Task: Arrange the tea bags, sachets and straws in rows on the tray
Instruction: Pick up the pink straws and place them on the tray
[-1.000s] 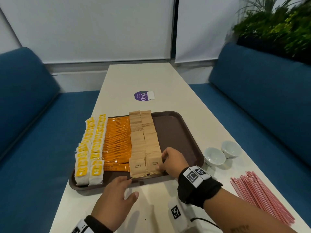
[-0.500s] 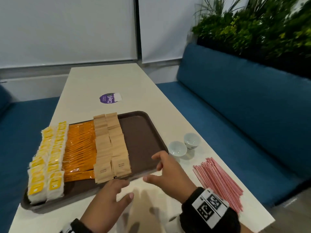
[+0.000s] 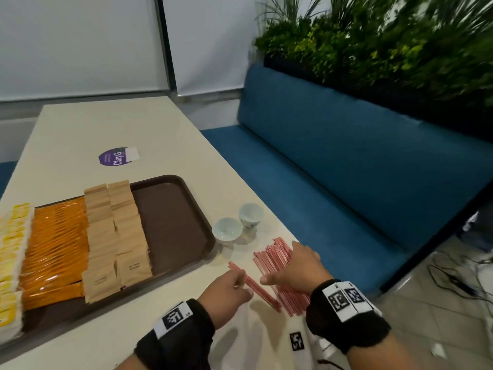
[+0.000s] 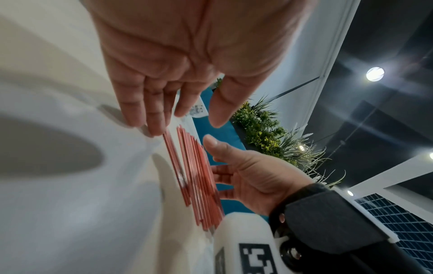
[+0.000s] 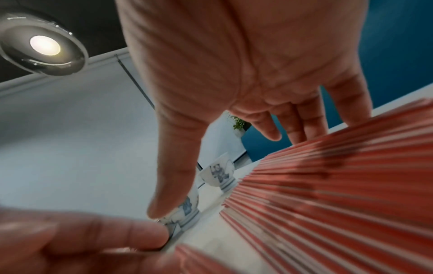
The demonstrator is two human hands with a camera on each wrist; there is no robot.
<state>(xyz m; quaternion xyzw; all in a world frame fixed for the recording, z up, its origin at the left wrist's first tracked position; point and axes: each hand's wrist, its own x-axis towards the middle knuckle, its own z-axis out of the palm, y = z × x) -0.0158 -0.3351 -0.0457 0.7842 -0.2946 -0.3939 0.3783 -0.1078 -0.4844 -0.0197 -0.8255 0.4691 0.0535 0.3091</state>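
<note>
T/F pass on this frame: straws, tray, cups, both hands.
1. All straws lie on the table, none on the tray. True.
2. The right hand lies over the straw pile, fingers straight. True.
3. The two cups stand on the tray. False: they stand on the table, beside its right edge.
4. The tray is full edge to edge. False: its right part is bare.
5. The left hand holds a tea bag. False: its fingertips touch a few straws apart from the pile.

A round purple sticker (image 3: 115,157) on the cream bench (image 3: 80,124) reads "ClayG" in white letters; the small dark print on the brown paper sachets (image 3: 134,266) is too blurred to read.
</note>
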